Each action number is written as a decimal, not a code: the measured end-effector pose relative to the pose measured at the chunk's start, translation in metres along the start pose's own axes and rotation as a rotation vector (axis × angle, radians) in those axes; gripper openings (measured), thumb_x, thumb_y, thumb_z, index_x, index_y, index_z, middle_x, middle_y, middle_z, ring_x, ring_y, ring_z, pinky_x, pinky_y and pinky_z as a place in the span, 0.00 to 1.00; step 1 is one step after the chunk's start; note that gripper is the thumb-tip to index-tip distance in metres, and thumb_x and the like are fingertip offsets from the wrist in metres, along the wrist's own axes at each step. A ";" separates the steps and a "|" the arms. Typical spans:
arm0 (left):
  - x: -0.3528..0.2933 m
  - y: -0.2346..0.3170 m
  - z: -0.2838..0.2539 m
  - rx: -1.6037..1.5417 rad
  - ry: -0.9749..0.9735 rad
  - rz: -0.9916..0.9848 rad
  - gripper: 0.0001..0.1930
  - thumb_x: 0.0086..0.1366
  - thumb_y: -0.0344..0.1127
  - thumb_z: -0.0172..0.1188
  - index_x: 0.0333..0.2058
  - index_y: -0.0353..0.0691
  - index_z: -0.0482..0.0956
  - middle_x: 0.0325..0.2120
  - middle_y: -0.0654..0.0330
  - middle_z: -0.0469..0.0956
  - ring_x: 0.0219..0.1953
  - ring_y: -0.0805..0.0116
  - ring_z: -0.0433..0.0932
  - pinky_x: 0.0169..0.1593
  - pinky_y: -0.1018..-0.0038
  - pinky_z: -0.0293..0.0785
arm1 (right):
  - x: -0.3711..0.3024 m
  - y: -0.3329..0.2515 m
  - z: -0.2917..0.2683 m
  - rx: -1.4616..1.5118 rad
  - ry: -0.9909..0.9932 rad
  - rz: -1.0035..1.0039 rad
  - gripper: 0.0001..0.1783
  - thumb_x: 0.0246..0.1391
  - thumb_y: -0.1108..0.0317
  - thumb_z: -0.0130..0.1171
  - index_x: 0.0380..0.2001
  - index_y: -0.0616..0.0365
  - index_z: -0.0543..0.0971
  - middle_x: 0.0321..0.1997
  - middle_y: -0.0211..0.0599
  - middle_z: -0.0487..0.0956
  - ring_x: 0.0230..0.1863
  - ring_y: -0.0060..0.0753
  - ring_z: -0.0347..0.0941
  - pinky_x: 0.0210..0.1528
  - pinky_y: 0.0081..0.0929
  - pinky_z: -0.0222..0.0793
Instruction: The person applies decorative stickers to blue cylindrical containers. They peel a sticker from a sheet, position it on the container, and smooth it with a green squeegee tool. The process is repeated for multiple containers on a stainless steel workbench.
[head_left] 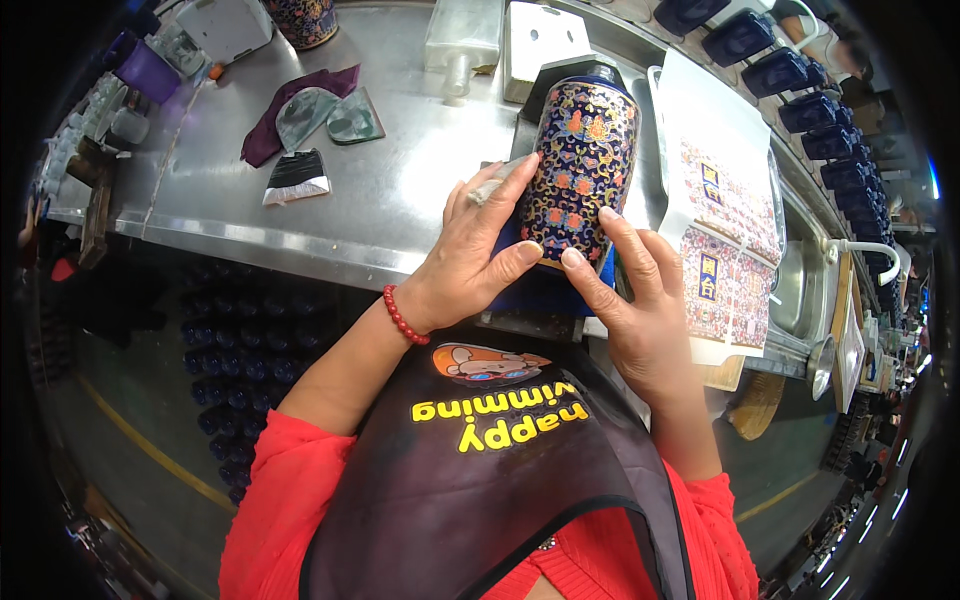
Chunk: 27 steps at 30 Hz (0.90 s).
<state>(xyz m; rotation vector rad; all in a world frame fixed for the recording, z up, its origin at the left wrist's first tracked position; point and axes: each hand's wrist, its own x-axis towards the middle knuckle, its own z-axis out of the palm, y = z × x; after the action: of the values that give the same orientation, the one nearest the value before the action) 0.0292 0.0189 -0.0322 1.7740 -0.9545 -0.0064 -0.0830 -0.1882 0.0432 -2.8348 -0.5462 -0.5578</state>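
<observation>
A dark blue bottle [580, 165] with a dense multicoloured floral pattern lies tilted, its neck pointing away from me, on a dark support. My left hand [465, 250] holds it along the left side. Its index finger lies against the wall and its thumb is near the bottom edge; a pale wrap covers part of one finger. My right hand [640, 285] has its fingers apart. Its thumb and index fingertips touch the pattern at the lower right. Blue cloth-like material [550, 292] shows beneath the bottle, partly hidden by my hands.
Printed patterned sheets [725, 260] lie right of the bottle, beside a metal sink [800, 290]. A purple cloth [268, 125], a scraper-like piece [297, 177] and a clear rectangular bottle [463, 45] sit on the metal table [400, 200]. Dark blue bottles [845, 140] line the right.
</observation>
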 end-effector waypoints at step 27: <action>0.001 0.000 0.000 0.020 0.012 0.022 0.41 0.72 0.54 0.55 0.74 0.39 0.53 0.69 0.47 0.62 0.71 0.47 0.57 0.72 0.55 0.45 | -0.003 0.001 0.003 0.024 0.072 0.018 0.30 0.45 0.75 0.64 0.54 0.40 0.84 0.65 0.40 0.72 0.61 0.49 0.68 0.62 0.43 0.67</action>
<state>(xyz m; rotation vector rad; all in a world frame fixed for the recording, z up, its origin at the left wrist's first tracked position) 0.0301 0.0179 -0.0321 1.7795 -0.9682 0.0282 -0.0843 -0.1897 0.0387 -2.7820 -0.5111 -0.6424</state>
